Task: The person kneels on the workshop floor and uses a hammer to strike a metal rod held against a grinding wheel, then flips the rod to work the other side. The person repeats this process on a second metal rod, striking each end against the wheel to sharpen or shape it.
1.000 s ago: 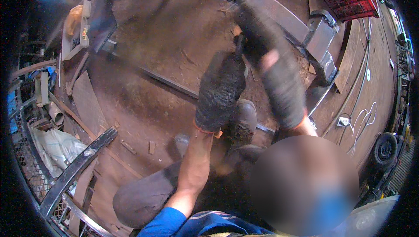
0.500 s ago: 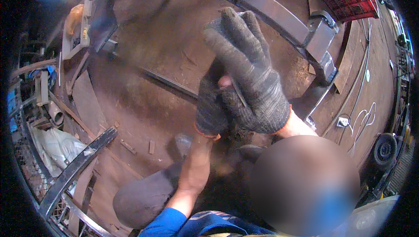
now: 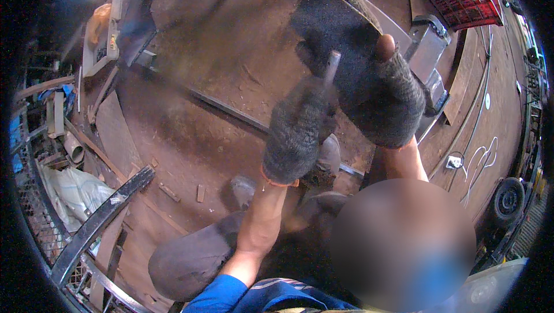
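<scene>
Since half a second ago my gloved right hand [image 3: 384, 96] has turned from spread fingers to grasping a dark abrasive sheet [image 3: 337, 36] raised above the dirt floor [image 3: 219, 70], while my gloved left hand [image 3: 300, 131] grips a thin metal rod [image 3: 331, 66] against it.

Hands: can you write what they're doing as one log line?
left hand: gloved, grips thin metal rod | right hand: gloved, holds dark sheet against rod | below: dirt floor
</scene>
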The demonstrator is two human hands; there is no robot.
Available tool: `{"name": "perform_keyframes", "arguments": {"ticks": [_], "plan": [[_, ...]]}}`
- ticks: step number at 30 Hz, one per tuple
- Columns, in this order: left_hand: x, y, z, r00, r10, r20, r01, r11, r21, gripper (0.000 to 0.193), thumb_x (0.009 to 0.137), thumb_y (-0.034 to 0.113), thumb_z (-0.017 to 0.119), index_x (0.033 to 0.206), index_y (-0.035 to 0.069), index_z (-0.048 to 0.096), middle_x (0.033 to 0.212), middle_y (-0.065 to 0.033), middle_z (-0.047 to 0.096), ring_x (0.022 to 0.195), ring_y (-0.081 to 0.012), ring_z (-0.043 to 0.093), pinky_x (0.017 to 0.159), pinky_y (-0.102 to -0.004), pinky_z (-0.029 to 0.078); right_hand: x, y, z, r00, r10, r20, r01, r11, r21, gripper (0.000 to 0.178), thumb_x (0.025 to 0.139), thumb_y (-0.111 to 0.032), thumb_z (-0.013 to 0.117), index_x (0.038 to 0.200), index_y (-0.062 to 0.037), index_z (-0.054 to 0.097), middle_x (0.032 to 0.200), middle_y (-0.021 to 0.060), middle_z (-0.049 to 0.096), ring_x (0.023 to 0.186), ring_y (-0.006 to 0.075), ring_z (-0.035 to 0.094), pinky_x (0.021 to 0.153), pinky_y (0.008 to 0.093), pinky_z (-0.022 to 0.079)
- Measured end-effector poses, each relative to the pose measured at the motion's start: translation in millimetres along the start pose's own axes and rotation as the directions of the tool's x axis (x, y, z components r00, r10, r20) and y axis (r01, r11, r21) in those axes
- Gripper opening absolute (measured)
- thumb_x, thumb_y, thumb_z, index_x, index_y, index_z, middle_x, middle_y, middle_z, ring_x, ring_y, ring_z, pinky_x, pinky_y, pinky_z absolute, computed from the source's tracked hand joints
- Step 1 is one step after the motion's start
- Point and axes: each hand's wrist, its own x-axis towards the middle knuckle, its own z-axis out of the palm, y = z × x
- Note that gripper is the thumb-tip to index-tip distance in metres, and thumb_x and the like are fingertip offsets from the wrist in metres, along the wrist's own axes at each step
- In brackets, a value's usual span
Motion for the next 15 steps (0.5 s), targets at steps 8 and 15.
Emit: {"name": "perform_keyframes", "arguments": {"ticks": [8, 15], "plan": [[9.8, -14.3, -6.3, 0.844, 0.506, 0.175, -0.502, 0.632, 0.591, 0.025, 0.092, 0.012, 0.060, 0.114, 0.000, 0.060, 0.106, -0.0188, 0.063, 0.092, -0.0371, 0.061, 0.082, -0.0412, 0.049, 9.4, 7.8, -2.5, 0.904, -0.282, 0.322, 0.418, 0.421, -0.805, 0.064, 0.100, -0.049, 0.043, 0.146, -0.0048, 0.042, 0.155, 0.0210, 0.030, 0.145, 0.0347, 0.027, 0.117, 0.0459, 0.021], [12.1, -8.7, -7.8, 0.953, 0.285, 0.105, -0.302, 0.843, 0.446, 0.032, 0.097, 0.020, 0.057, 0.123, 0.002, 0.058, 0.114, -0.0131, 0.066, 0.101, -0.0266, 0.063, 0.089, -0.0370, 0.049, 9.7, 7.8, 1.6, 0.874, -0.344, 0.343, 0.444, 0.278, -0.852, 0.060, 0.100, -0.045, 0.044, 0.144, -0.0054, 0.046, 0.153, 0.0221, 0.035, 0.147, 0.0381, 0.023, 0.119, 0.0482, 0.016]]}}
